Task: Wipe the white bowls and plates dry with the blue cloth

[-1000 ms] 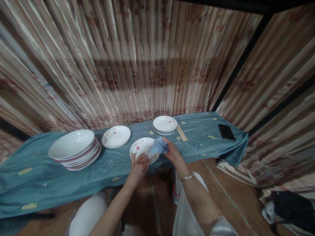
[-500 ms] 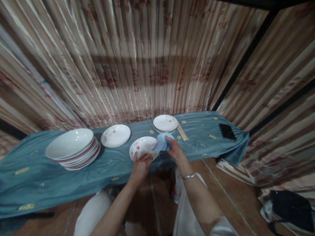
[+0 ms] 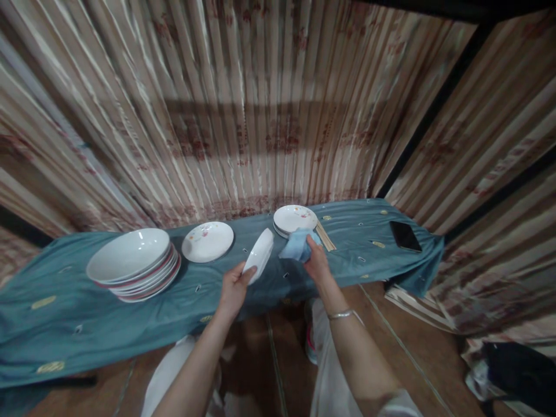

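My left hand (image 3: 234, 288) grips the edge of a white plate (image 3: 260, 253), which is tilted steeply so its underside shows. In my right hand (image 3: 316, 260) is a light blue cloth (image 3: 297, 245), bunched and apart from the tilted plate. Just behind the cloth sits a small stack of white flower-patterned plates (image 3: 295, 218). To the left of the held plate, another flower-patterned plate (image 3: 208, 242) lies face up on the tablecloth.
A tall stack of white bowls (image 3: 130, 260) with red bands stands at the left on the blue-green tablecloth (image 3: 243, 301). Chopsticks (image 3: 325, 236) lie beside the plate stack, and a black phone (image 3: 405, 236) rests farther right. A pleated curtain (image 3: 269, 127) hangs behind.
My left hand has turned the plate from face up to steeply tilted, underside showing. My right hand has drawn the cloth off the plate, slightly to the right.
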Demonstrator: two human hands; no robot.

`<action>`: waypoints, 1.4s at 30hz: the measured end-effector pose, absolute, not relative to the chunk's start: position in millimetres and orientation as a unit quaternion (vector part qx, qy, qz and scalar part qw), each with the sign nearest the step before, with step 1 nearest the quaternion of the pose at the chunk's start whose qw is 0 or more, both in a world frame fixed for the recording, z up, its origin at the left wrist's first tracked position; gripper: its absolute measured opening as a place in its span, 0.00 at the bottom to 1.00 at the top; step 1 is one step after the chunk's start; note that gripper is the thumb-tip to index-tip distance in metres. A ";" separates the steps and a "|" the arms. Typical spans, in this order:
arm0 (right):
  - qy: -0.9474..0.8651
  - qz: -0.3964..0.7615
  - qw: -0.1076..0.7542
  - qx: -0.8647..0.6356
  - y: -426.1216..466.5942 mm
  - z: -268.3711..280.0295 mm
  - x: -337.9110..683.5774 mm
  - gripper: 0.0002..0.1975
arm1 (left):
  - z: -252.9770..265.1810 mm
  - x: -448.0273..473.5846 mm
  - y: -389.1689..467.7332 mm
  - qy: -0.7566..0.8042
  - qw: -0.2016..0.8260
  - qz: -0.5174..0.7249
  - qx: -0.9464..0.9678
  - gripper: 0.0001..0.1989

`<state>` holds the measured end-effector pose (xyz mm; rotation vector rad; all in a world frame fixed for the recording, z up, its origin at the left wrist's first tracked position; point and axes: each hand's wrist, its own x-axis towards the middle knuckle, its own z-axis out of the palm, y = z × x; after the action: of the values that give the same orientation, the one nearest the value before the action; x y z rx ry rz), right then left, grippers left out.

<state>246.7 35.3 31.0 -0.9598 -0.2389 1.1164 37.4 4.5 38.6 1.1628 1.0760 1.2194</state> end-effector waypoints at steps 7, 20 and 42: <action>-0.445 0.325 0.666 -0.503 21.7 50.7 208.3 0.20 | 54.5 44.8 -1.7 0.390 0.658 0.549 0.338 0.20; -0.793 -0.022 0.338 -0.507 2.9 43.1 146.7 0.23 | 37.6 37.7 5.8 0.339 0.698 0.553 0.304 0.07; -0.687 0.073 0.437 -0.576 57.6 -8.2 165.7 0.27 | 21.1 17.8 18.5 0.340 0.727 0.550 0.232 0.19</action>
<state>165.7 57.6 -8.2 -1.4322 -1.7098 0.1807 17.8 18.5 21.1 0.5113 0.7498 1.2131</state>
